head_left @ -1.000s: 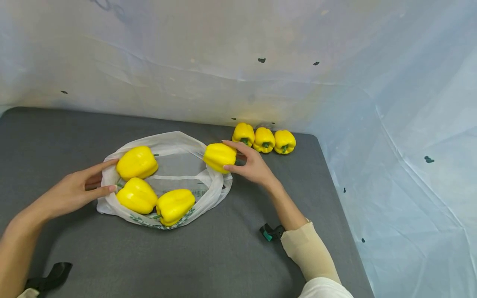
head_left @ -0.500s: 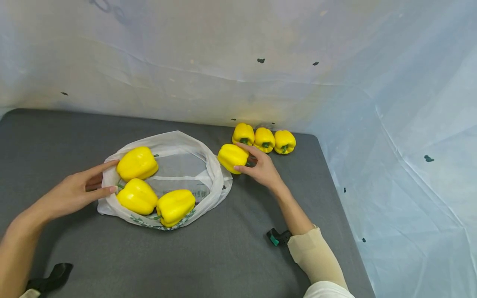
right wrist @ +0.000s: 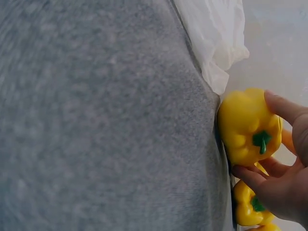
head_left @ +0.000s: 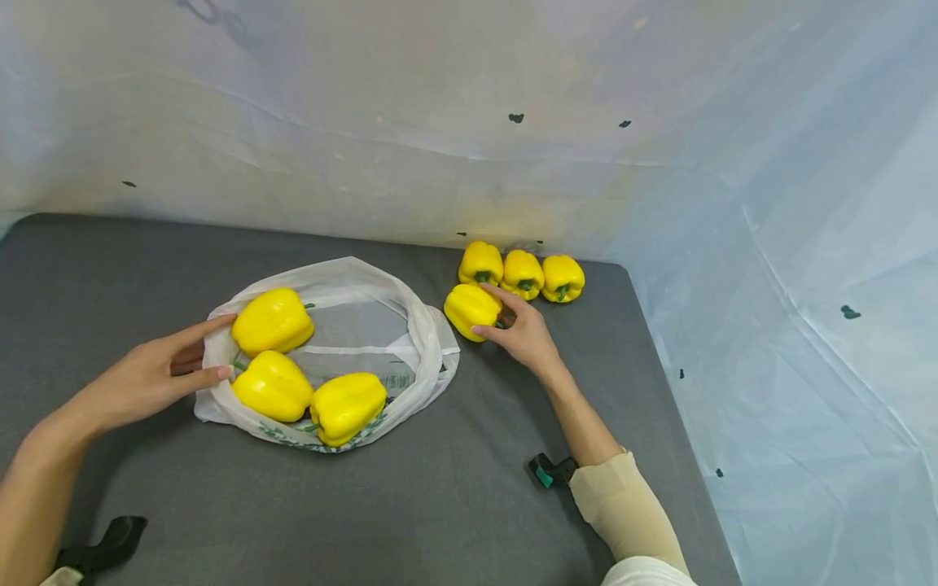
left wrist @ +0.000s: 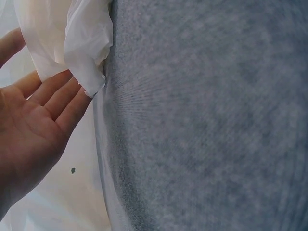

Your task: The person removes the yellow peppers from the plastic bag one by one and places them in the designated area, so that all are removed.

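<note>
In the head view my right hand (head_left: 523, 334) grips a yellow bell pepper (head_left: 471, 311) on the table, just right of a white plastic bag (head_left: 436, 358). The right wrist view shows thumb and fingers around this bell pepper (right wrist: 248, 125), its green stem facing the hand. My left hand (head_left: 154, 378) touches the bag's left side with spread, fairly straight fingers. From the left wrist view, the fingers (left wrist: 65, 98) reach under the bag's hanging edge (left wrist: 86, 53). Inside the open bag lie three more yellow bell peppers, one upper left (head_left: 273, 321), one below it (head_left: 274, 387), one at the front (head_left: 348, 407).
Three yellow bell peppers stand in a row at the table's back right, left (head_left: 480, 262), middle (head_left: 523, 274) and right (head_left: 563, 278). Behind the grey table (head_left: 410, 513) hangs pale sheeting (head_left: 352, 122); more sheeting (head_left: 821, 342) covers the right side.
My right hand has moved right with the bell pepper, from over the bag's right rim to the table beside it. The left hand stays at the bag's left side.
</note>
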A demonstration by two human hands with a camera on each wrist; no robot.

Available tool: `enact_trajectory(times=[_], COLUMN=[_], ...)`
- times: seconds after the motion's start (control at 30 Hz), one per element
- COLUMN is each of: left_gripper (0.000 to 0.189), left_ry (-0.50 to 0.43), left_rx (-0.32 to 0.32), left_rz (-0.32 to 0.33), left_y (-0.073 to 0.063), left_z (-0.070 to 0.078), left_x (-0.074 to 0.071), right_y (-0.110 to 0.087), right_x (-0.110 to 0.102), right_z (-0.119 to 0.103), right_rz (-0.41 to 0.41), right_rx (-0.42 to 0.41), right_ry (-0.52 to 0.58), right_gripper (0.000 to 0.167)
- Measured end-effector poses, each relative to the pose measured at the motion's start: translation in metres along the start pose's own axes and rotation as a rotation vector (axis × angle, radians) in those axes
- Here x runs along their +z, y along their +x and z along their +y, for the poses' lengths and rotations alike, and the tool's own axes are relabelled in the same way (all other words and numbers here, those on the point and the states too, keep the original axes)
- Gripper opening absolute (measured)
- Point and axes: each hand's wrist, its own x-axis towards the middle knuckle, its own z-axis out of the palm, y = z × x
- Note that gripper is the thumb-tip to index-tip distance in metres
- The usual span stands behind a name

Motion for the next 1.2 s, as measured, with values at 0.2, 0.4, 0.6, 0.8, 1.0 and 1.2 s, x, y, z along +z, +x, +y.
enact_trajectory(times=[0.2,0.4,0.6,0.8,1.0,1.2], left_gripper=[0.081,0.081,0.082,0.083,0.083,0.083], left_ry=[-0.004,0.001,0.002,-0.003,-0.012,-0.016], left_rx=[0.000,0.005,0.003,-0.007,0.002,-0.001], left_rz=[-0.004,0.004,0.002,-0.007,-0.007,-0.011], left_y=[0.000,-0.001,-0.001,-0.001,-0.001,0.000], left_z=[-0.001,0.000,0.000,0.000,0.000,0.000], left_x=[0.000,0.000,0.001,0.000,-0.001,0.000], right_y=[0.000,0.000,0.002,0.004,0.007,0.009], right_x=[-0.001,0.000,0.001,0.001,0.002,0.005], right_z=[0.005,0.006,0.007,0.007,0.009,0.012], right_rz=[0.016,0.047,0.070,0.083,0.095,0.111], right_rx=[0.015,0.042,0.049,0.051,0.034,0.009], right_ry=[0.003,-0.032,-0.057,-0.062,-0.062,-0.028], right_gripper=[0.069,0.069,0.068,0.068,0.068,0.067])
